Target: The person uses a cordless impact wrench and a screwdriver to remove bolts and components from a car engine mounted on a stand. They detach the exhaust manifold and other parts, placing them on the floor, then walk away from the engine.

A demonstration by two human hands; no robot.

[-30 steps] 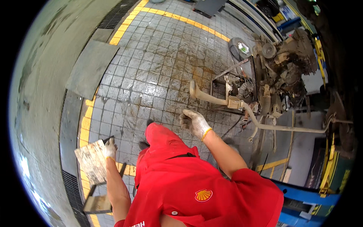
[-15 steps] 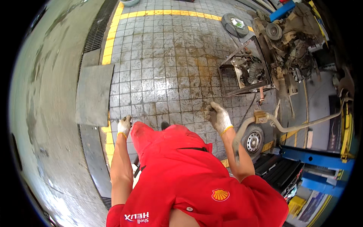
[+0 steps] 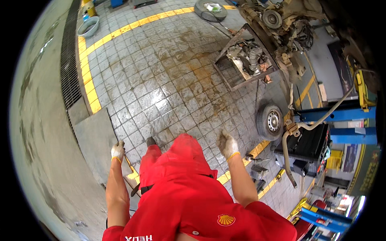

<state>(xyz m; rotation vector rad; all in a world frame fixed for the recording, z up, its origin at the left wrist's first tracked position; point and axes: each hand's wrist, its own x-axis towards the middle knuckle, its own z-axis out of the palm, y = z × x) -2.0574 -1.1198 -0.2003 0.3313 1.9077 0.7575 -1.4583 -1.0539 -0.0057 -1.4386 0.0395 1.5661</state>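
Both of my hands wear whitish knitted gloves with yellow cuffs and hang in the air apart from each other. On the left, my left hand point(image 3: 118, 151) is beside my leg, above the edge of a grey floor plate point(image 3: 94, 134). Its fingers are curled in, and what they hold, if anything, is hidden. My right hand point(image 3: 228, 145) hangs over the tiled floor point(image 3: 169, 116), its fingers loosely bent and a little apart. Nothing shows in it, and it touches nothing. My red trouser legs point(image 3: 183, 148) are between the two hands.
To the right, a wheel point(image 3: 270, 121), a metal frame point(image 3: 230, 82) holding parts and a large greasy engine assembly point(image 3: 289, 30). A bent hose point(image 3: 317, 120) crosses near a black tool cart point(image 3: 307, 146). Far off: a tyre point(image 3: 210, 15), a basin point(image 3: 88, 27) and a drain grate point(image 3: 69, 60).
My view has turned and moved over the floor; the wheel, frame and cart appear shifted. More of the basin and cart shows. One foot has stepped forward, and both hands still hang at my sides.
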